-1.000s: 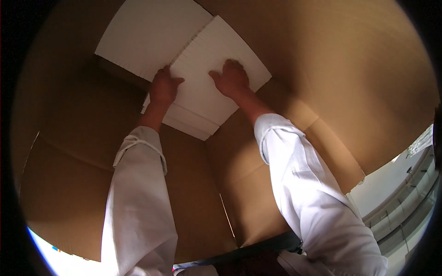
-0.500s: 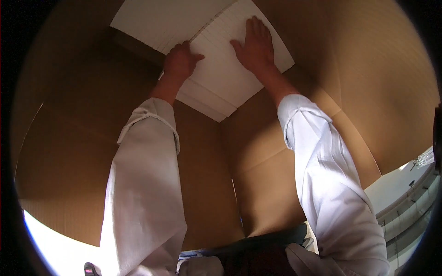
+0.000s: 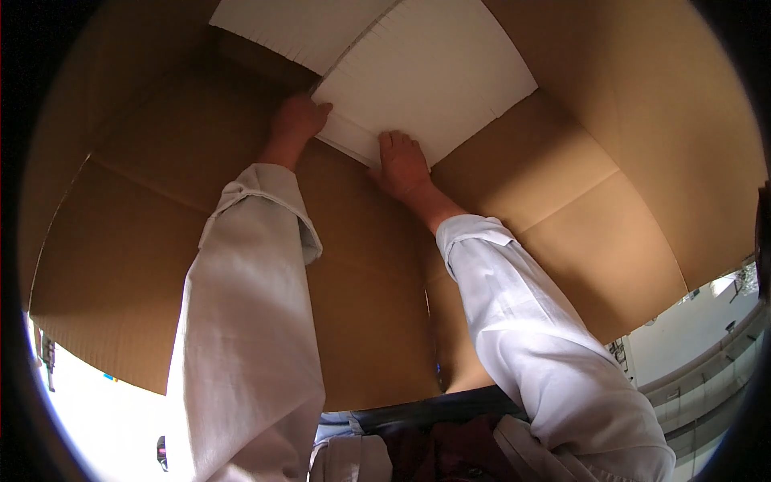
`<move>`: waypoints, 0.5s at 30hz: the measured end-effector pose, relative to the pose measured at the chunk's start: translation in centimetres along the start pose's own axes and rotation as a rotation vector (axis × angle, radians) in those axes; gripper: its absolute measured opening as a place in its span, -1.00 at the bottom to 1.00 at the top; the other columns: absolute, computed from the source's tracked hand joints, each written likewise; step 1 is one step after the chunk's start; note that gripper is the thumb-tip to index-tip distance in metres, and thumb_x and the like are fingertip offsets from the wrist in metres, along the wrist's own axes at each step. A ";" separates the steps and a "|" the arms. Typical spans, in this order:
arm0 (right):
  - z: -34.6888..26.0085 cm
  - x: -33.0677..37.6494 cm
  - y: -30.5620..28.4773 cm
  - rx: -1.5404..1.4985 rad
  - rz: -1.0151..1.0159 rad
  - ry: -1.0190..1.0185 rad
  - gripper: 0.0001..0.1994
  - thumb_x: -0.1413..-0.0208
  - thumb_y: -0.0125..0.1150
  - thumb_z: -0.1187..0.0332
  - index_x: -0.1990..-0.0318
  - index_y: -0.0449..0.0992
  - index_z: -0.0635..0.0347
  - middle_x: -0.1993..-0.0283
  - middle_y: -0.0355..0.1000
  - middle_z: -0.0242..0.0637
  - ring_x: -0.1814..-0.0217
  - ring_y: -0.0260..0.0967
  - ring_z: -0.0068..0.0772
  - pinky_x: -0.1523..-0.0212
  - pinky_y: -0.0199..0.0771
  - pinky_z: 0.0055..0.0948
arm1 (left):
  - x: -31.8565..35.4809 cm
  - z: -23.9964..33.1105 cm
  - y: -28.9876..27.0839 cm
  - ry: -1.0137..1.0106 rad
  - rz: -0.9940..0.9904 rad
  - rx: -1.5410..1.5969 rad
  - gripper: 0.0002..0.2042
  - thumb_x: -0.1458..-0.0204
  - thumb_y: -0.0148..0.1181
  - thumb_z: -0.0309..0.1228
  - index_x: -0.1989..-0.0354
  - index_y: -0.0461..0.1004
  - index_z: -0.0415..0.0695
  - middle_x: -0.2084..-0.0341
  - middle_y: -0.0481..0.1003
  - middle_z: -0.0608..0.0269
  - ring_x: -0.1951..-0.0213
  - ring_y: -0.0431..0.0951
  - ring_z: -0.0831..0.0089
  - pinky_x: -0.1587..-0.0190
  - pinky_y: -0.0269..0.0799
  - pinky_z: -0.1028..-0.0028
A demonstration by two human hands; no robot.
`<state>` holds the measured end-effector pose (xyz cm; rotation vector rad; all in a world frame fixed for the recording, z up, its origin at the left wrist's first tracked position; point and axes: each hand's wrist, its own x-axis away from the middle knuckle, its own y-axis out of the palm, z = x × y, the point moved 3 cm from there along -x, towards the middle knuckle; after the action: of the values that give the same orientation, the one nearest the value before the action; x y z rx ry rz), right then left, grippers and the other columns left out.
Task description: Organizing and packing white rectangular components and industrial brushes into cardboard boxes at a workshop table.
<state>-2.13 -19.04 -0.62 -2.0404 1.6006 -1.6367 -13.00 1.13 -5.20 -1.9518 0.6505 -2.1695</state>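
i am looking down into a large brown cardboard box [image 3: 161, 241]; its walls fill nearly the whole view and close in on every side. two white foam sheets lie at the bottom, far end. the nearer white sheet [image 3: 434, 88] overlaps the farther white sheet [image 3: 297, 28], their ribbed edges meeting along a diagonal line at top centre.

my left hand [image 3: 295, 122] is at the near left corner of the nearer sheet, fingers curled against its edge; i cannot tell whether they grip the edge or only press it. my right hand [image 3: 404, 165] lies flat, fingers spread, with the fingertips on the sheet's near edge and the palm on bare cardboard. the two hands are apart, one at each end of the same near edge, neither closed around anything that i can see.

both forearms, in white sleeves [image 3: 249, 321], enter from the lower edge and run close together through the middle of the box. the vertical corner seam [image 3: 426, 321] of the box wall stands between them. the right corner of the nearer sheet touches or nearly touches the right wall. open room shows only outside the box: bright floor at lower left and pale rails at lower right.
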 end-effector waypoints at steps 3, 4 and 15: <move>0.5 -0.5 1.5 0.038 -0.073 0.081 -0.44 0.04 0.45 0.14 -0.01 0.35 0.26 -0.02 0.40 0.00 -0.07 0.40 0.01 -0.04 0.44 -0.06 | -0.4 0.0 0.2 0.029 -0.002 -0.054 -0.47 -0.07 0.27 -0.03 0.00 0.55 -0.30 0.00 0.55 -0.16 -0.07 0.55 -0.07 -0.09 0.50 0.14; 0.8 -0.4 1.7 0.039 -0.070 0.083 -0.44 0.04 0.45 0.14 -0.01 0.35 0.26 -0.02 0.40 0.00 -0.07 0.40 0.01 -0.04 0.44 -0.06 | -0.5 0.3 0.3 0.032 -0.001 -0.055 -0.47 -0.07 0.27 -0.03 0.00 0.55 -0.30 0.00 0.55 -0.16 -0.07 0.55 -0.07 -0.09 0.50 0.14; 0.5 0.2 1.3 0.021 -0.076 0.065 -0.48 0.02 0.44 0.19 0.00 0.35 0.25 0.05 0.41 -0.05 0.03 0.47 -0.02 0.05 0.52 -0.12 | 0.6 -0.7 0.2 0.047 0.085 -0.025 -0.47 0.13 0.37 -0.13 0.12 0.55 -0.38 0.10 0.56 -0.29 -0.02 0.57 -0.11 -0.07 0.52 0.15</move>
<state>-2.68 -20.03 -1.51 -2.0833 1.5366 -1.7545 -13.75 0.89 -4.82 -1.8549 0.7571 -2.1723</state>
